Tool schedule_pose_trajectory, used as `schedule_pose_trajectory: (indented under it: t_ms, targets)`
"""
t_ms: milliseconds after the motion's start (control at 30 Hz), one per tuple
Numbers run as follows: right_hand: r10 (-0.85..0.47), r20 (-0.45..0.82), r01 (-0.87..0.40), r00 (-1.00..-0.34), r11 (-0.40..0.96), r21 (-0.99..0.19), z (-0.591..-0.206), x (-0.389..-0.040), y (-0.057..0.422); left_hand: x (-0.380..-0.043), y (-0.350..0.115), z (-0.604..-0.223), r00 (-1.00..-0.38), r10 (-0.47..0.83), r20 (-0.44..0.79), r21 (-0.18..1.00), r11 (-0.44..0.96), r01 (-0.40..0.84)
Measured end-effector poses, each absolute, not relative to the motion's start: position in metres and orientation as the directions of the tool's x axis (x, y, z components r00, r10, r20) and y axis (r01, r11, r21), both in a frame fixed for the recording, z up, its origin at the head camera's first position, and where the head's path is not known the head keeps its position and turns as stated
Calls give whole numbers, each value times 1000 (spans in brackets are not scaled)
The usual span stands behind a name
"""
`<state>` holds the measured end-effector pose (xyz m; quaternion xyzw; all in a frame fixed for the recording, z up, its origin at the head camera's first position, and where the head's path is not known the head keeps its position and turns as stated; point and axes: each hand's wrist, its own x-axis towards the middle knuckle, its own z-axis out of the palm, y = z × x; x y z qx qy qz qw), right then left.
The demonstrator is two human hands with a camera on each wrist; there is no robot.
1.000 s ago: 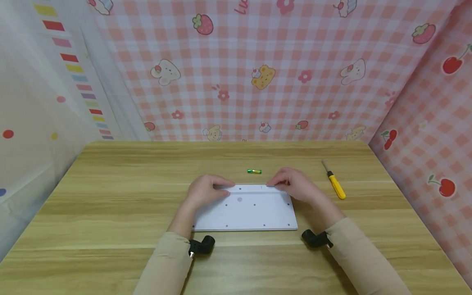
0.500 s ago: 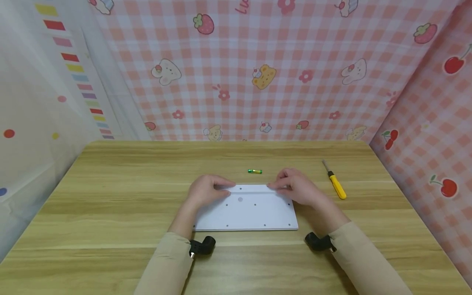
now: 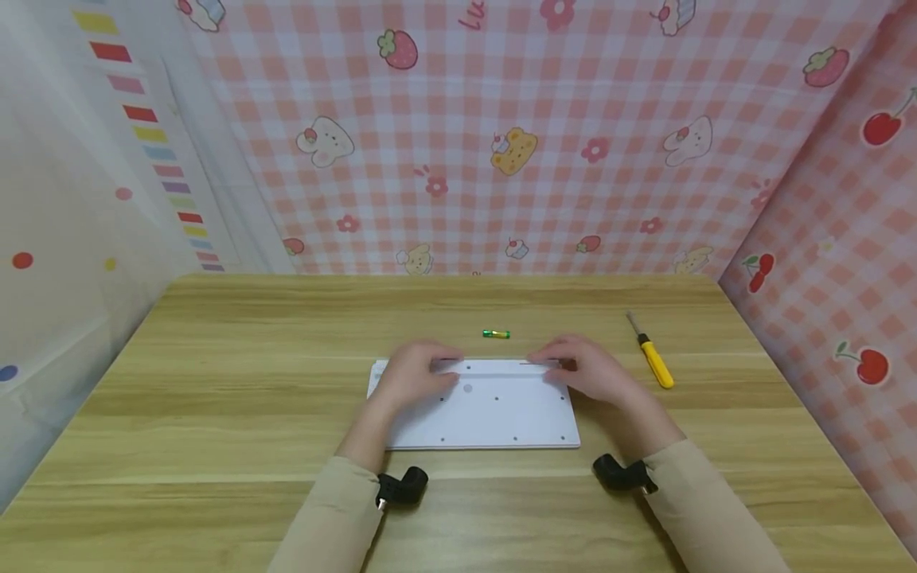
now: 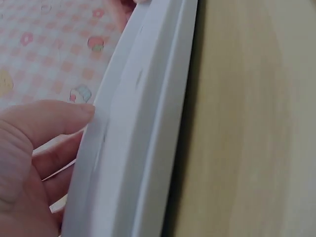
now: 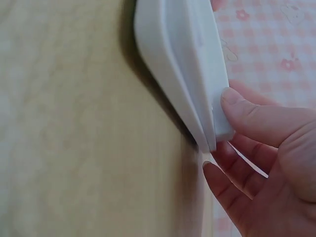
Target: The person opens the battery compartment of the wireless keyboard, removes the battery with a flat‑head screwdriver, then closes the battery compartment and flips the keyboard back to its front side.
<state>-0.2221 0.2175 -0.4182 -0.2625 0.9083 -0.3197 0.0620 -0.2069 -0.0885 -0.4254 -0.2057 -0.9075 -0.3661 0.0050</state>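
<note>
A white keyboard point(image 3: 494, 414) lies face down on the wooden table, its back dotted with several small dark screw holes. Along its far side runs a raised strip. My left hand point(image 3: 415, 372) grips that far edge left of the middle, thumb on the back and fingers over the edge. Near the far right corner my right hand point(image 3: 589, 368) holds the same edge between thumb and fingers. In the right wrist view, the right thumb point(image 5: 252, 114) presses on the raised part while the other fingers reach behind it. Beyond the far edge lies a green and yellow battery point(image 3: 496, 334).
To the right of the keyboard rests a screwdriver point(image 3: 653, 358) with a yellow handle, its tip pointing away. A pink checked cloth point(image 3: 458, 95) hangs behind the wooden table point(image 3: 215, 398). Each wrist carries a black camera mount.
My left hand has slid slightly right along the far edge, uncovering the keyboard's far left corner. My right hand's fingers have spread and shifted a little right. The battery and screwdriver stay put.
</note>
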Motion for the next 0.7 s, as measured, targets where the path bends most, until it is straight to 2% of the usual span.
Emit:
schedule_pose_trajectory:
  t_ms: [333,533,700]
  targets:
    - [-429,69,-362,-901,653,-665,-420,-215,244,-203,-42,-418,-813,532,238,537,625,567]
    - [-406,39,-297,-913,594,-747,-418,-209,264,-198,-15,-413,-804,565,187,479,662,577]
    - [-432,38,-284,-901,521,-805,-415,-201,279,-192,7,-410,-781,611,133,378,697,610]
